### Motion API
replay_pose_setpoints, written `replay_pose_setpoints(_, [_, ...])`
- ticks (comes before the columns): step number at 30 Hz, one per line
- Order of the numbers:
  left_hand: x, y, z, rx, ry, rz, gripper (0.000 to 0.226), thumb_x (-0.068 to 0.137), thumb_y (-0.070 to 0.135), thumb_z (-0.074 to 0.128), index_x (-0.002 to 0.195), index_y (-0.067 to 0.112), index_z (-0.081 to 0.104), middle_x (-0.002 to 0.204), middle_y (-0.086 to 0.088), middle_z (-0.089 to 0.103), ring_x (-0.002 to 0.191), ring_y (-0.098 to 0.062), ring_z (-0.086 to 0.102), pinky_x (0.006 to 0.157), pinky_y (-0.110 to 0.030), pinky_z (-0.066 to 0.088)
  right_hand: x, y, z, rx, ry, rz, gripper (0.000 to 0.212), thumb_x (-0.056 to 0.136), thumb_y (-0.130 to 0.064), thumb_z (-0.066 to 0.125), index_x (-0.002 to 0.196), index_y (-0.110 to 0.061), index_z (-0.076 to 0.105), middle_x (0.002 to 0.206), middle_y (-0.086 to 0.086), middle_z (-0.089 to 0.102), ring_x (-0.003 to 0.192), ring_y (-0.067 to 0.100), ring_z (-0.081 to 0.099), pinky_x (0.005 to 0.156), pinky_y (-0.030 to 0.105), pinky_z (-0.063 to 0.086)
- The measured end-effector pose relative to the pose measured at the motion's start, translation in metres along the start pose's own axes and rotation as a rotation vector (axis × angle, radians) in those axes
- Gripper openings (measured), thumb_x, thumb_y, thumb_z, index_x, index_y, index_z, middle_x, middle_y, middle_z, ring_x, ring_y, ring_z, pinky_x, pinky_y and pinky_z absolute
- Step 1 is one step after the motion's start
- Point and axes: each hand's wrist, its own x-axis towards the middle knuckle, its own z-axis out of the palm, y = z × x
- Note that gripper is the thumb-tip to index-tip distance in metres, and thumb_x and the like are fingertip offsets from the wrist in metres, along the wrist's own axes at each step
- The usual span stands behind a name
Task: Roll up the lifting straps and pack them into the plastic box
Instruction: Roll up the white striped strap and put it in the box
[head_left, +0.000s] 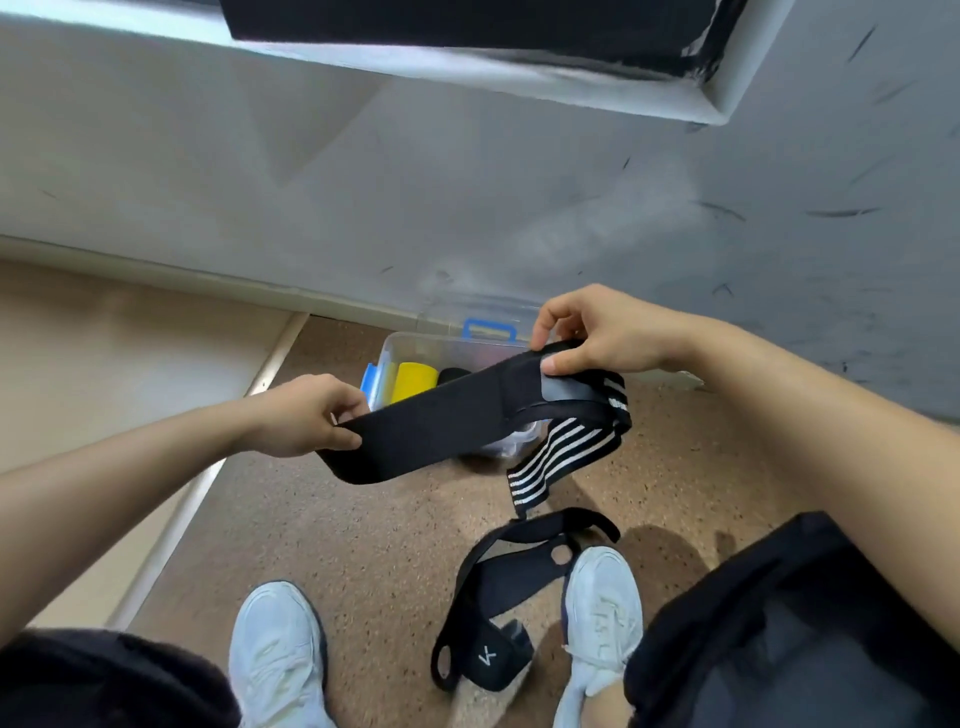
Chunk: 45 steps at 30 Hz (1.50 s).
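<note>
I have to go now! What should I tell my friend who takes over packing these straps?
Left hand: pinches one end of the striped strap.
Right hand: pinches it further along; the striped tail hangs loose.
The plastic box stands open on the floor below, with a yellow roll and a black roll inside.
The second strap lies unrolled between the shoes.
Left to do: roll both straps and pack them.

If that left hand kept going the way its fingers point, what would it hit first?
Probably the clear plastic box, at the corner with the blue latch. The left hand, pinching the black strap, points that way, but it may be held higher and pass over; depth is unclear.
</note>
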Motion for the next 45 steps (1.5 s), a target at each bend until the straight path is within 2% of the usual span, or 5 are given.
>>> replay_pose_setpoints(5, [-0.005, 0.007, -0.011, -0.266, 0.023, 0.009, 0.01, 0.09, 0.009, 0.076, 0.084, 0.017, 0.073, 0.075, -0.005, 0.071, 0.073, -0.02, 0.065, 0.074, -0.037, 0.052, 0.001, 0.011, 0.011, -0.133, -0.051, 0.046, 0.021, 0.088, -0.026, 0.078, 0.105, -0.022, 0.067, 0.086, 0.0, 0.065, 0.075, 0.015, 0.06, 0.071, 0.028, 0.048])
replay_pose_setpoints(10, [-0.013, 0.042, -0.016, -0.627, 0.073, 0.083, 0.005, 0.094, 0.002, 0.069, 0.092, 0.006, 0.07, 0.072, -0.001, 0.069, 0.06, -0.005, 0.06, 0.057, -0.015, 0.045, 0.0, 0.008, 0.027, -0.207, -0.153, 0.067, 0.023, 0.091, -0.033, 0.074, 0.113, -0.026, 0.067, 0.102, -0.008, 0.071, 0.09, 0.008, 0.066, 0.088, 0.03, 0.051])
replay_pose_setpoints(26, [-0.032, 0.089, -0.029, -1.387, 0.237, -0.049, 0.012, 0.096, 0.021, 0.068, 0.091, 0.012, 0.061, 0.081, -0.008, 0.07, 0.067, -0.017, 0.07, 0.058, -0.027, 0.059, -0.011, -0.064, 0.074, 0.374, 0.222, -0.224, 0.054, 0.08, -0.013, 0.085, 0.125, -0.028, 0.058, 0.114, -0.007, 0.065, 0.096, 0.007, 0.065, 0.079, 0.023, 0.055])
replay_pose_setpoints(36, [-0.035, 0.085, -0.08, -0.922, 0.648, 0.108, 0.046, 0.075, 0.045, 0.087, 0.091, 0.007, 0.066, 0.074, 0.001, 0.066, 0.068, -0.014, 0.063, 0.075, -0.038, 0.058, 0.018, -0.086, 0.029, 0.533, 0.286, -0.308, 0.013, 0.094, -0.006, 0.069, 0.108, -0.006, 0.071, 0.099, 0.022, 0.072, 0.085, 0.019, 0.064, 0.082, 0.046, 0.055])
replay_pose_setpoints(45, [-0.028, 0.09, -0.116, -0.631, 0.692, 0.533, 0.034, 0.09, 0.013, 0.077, 0.122, 0.019, 0.066, 0.111, 0.006, 0.071, 0.106, -0.013, 0.069, 0.09, -0.031, 0.06, 0.036, -0.112, -0.021, 0.585, 0.179, -0.207, 0.033, 0.103, -0.033, 0.056, 0.111, -0.006, 0.073, 0.086, 0.003, 0.072, 0.076, 0.014, 0.059, 0.061, 0.025, 0.042])
